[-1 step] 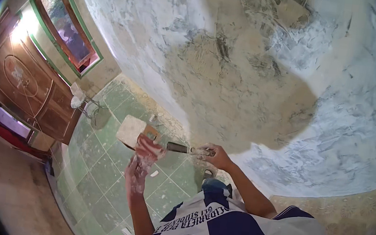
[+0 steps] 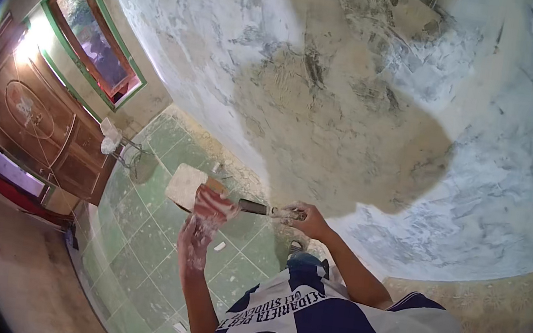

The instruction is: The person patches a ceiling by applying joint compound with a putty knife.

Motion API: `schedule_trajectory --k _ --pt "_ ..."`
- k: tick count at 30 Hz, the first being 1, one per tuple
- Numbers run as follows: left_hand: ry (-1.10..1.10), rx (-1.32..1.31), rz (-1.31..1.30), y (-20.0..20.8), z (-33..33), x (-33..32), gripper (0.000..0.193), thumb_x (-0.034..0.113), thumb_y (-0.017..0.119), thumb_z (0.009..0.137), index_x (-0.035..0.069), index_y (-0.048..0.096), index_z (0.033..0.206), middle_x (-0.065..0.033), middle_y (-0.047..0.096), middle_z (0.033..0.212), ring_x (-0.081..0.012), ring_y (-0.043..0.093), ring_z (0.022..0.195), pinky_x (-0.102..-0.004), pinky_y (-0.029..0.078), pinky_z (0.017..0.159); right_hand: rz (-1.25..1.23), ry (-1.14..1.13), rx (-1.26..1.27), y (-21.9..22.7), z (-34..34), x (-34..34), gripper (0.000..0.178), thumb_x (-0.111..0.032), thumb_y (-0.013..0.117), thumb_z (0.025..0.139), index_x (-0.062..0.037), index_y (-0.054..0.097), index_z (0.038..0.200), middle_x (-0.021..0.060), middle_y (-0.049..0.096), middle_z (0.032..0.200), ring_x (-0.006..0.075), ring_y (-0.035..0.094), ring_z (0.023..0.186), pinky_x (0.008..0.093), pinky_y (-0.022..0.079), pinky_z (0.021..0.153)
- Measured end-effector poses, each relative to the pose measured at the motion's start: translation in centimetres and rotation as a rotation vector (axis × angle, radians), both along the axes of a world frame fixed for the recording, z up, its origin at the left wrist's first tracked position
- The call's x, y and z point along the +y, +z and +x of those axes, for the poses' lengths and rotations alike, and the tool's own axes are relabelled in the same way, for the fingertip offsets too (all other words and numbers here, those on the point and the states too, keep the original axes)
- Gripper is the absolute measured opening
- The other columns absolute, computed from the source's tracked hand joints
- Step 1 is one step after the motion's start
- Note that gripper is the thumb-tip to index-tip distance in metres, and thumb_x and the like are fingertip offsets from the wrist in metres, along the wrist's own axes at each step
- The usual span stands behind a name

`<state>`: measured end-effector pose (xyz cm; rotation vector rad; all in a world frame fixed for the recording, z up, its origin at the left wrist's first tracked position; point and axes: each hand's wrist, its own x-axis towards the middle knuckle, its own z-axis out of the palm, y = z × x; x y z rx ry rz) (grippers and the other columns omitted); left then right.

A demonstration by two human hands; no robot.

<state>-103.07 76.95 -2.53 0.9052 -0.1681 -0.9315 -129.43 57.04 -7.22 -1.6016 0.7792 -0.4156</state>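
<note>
My left hand (image 2: pixel 192 248), dusted with white, is closed on the lower edge of a flat red plate (image 2: pixel 214 205) streaked with white putty. In my right hand (image 2: pixel 305 219) is a putty-smeared scraper (image 2: pixel 253 207), gripped by its whitened handle. Its narrow dark part points left and ends close to the red plate's right edge; I cannot tell whether they touch. Beyond the plate shows a whitish block-like container (image 2: pixel 186 184) with a brown side, partly covered by the plate. Ahead rises a wall (image 2: pixel 351 130) with white putty around a bare grey-brown patch.
Green floor tiles (image 2: pixel 132 233) are spotted with white. A thin-legged metal stand (image 2: pixel 131 153) with white things on it stands near the wooden door (image 2: pixel 36 115). A green-framed window (image 2: pixel 92 38) is at the upper left. A white scrap (image 2: pixel 220 246) lies below my hands.
The red plate has shifted slightly right and tilted in my left hand, showing more of its red streaks. My right hand and the scraper are almost still.
</note>
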Motion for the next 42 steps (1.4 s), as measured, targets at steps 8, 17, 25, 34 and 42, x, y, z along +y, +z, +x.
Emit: schedule_trajectory --k 8,17,25,34,42 --pt "-0.247 -0.259 -0.023 9.7 -2.8 -18.2 0.013 0.014 0.058 0.093 0.003 0.056 0.098 -0.006 0.061 0.085 -0.0168 0.064 0.075 -0.0344 0.055 0.06 0.045 -0.064 -0.066 -4.5 -1.8 -8.9 0.043 -0.024 0.079 0.078 -0.0047 0.066 0.114 0.007 0.067 0.104 0.0146 0.061 0.094 0.0299 0.049 0.085" --pt "-0.346 -0.277 -0.132 12.9 -3.9 -30.4 0.007 0.009 0.055 0.09 0.004 0.059 0.088 -0.0062 0.065 0.081 -0.0156 0.065 0.07 -0.03 0.054 0.06 -0.067 -0.144 -0.069 -2.9 -2.5 -12.9 0.038 -0.017 0.076 0.08 -0.0029 0.064 0.114 0.0075 0.066 0.108 0.0143 0.061 0.098 0.0292 0.05 0.085" --pt "-0.289 -0.173 -0.177 13.8 -5.3 -34.0 0.015 0.011 0.056 0.088 -0.001 0.062 0.095 -0.0111 0.067 0.092 -0.0205 0.066 0.081 -0.034 0.054 0.072 0.01 -0.169 -0.048 -3.2 -2.1 -13.1 0.044 -0.023 0.078 0.078 -0.0042 0.064 0.115 0.0105 0.066 0.105 0.018 0.062 0.096 0.0317 0.049 0.087" --pt "-0.227 -0.12 -0.184 14.2 -5.9 -35.0 0.018 0.013 0.055 0.088 -0.002 0.063 0.095 -0.0114 0.067 0.092 -0.0206 0.065 0.08 -0.0333 0.052 0.071 -0.025 -0.174 -0.041 -2.2 -2.1 -13.4 0.041 -0.026 0.077 0.079 -0.0054 0.066 0.113 0.0094 0.065 0.106 0.0181 0.062 0.096 0.0307 0.048 0.087" --pt "-0.244 -0.136 -0.22 14.1 -6.3 -35.5 0.019 0.012 0.054 0.087 -0.003 0.064 0.093 -0.0122 0.067 0.088 -0.0213 0.066 0.077 -0.0329 0.052 0.071 0.016 -0.174 -0.053 -1.2 -2.7 -13.4 0.038 -0.024 0.078 0.079 -0.0063 0.067 0.111 0.0072 0.065 0.102 0.0168 0.061 0.095 0.0299 0.047 0.087"
